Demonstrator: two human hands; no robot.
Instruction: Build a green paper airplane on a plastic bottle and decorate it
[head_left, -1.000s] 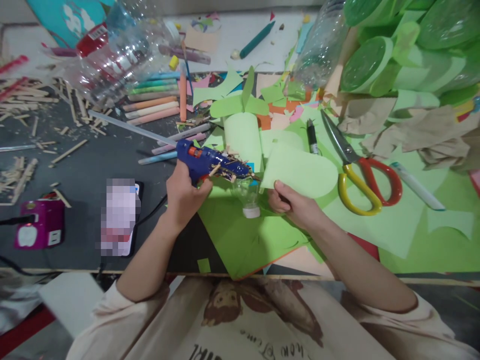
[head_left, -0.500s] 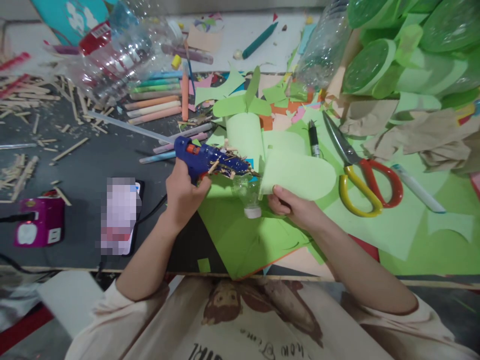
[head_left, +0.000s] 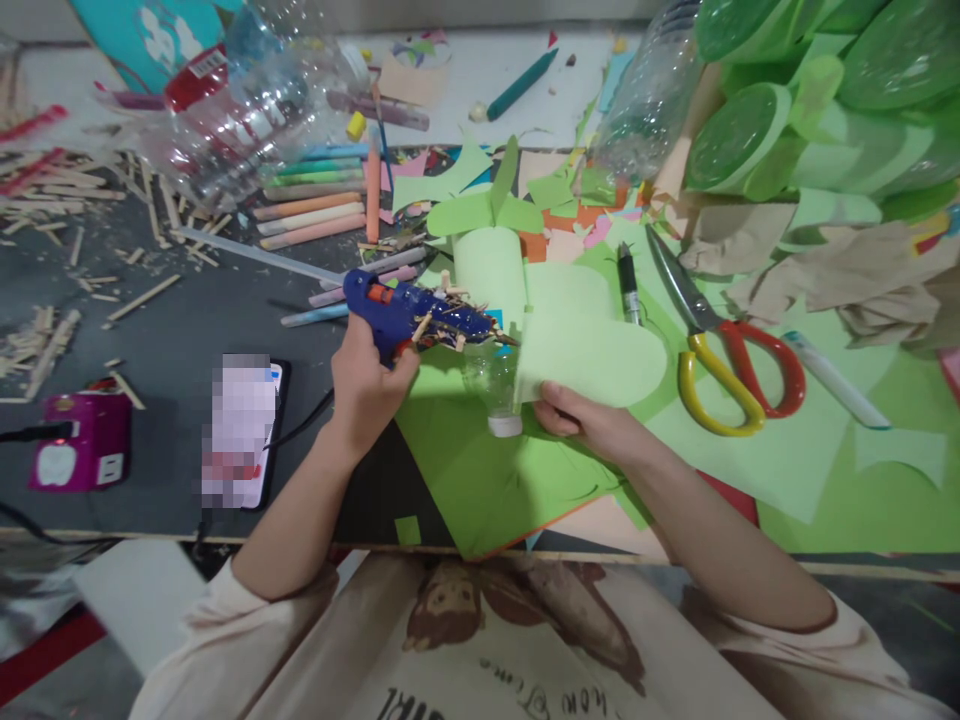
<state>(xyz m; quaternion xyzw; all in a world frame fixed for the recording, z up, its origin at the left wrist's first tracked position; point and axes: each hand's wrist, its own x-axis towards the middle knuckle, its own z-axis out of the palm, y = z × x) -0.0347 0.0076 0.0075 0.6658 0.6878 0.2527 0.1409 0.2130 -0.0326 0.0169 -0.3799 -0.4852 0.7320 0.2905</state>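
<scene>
The left hand (head_left: 360, 375) is wrapped around a blue plastic glue gun (head_left: 397, 310), thumb and fingers closed on its handle, with a long translucent glue stick (head_left: 259, 253) trailing from the back. Its nozzle points at the straight edge of a light green, round-ended paper piece (head_left: 592, 355), which the right hand (head_left: 581, 415) pinches by its near corner. Whether nozzle and paper touch, I can't tell. Just below the nozzle is a clear plastic bottle (head_left: 491, 385) with a white cap; light green paper covers its far part. Farther right on the dark table (head_left: 165, 330) lie large scissors (head_left: 703, 320) with red and yellow handles.

This looks like gluing the paper's edge. The next move calls for a steady pinch, an even line of glue, and fingertips clear of the hot tip.
</scene>
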